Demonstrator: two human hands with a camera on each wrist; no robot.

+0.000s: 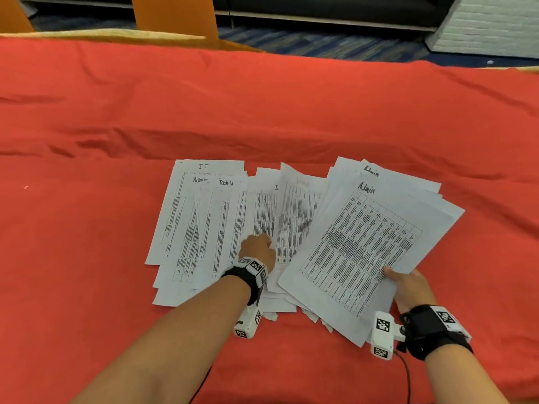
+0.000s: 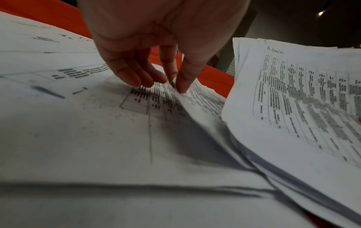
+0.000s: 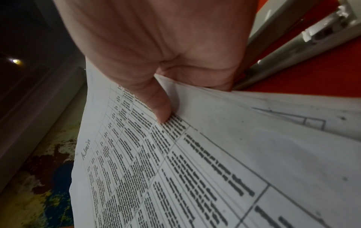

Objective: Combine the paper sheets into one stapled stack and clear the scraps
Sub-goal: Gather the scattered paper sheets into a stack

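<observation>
Several printed sheets (image 1: pixel 204 223) with tables lie fanned out on the red cloth. My left hand (image 1: pixel 258 249) is over their middle and pinches the edge of one sheet (image 2: pixel 195 98) between thumb and fingertips (image 2: pixel 183 86), lifting it. My right hand (image 1: pixel 408 287) grips a bundle of sheets (image 1: pixel 364 243) headed "Admin", tilted up at the right, thumb (image 3: pixel 158 108) on top and fingers hidden beneath. Small torn scraps (image 1: pixel 269 315) peek out below the papers' near edge.
The red cloth (image 1: pixel 262 112) covers the whole table, wrinkled at the left. Orange chairs (image 1: pixel 175 16) stand beyond the far edge. A cable (image 1: pixel 407 380) trails from my right wrist band.
</observation>
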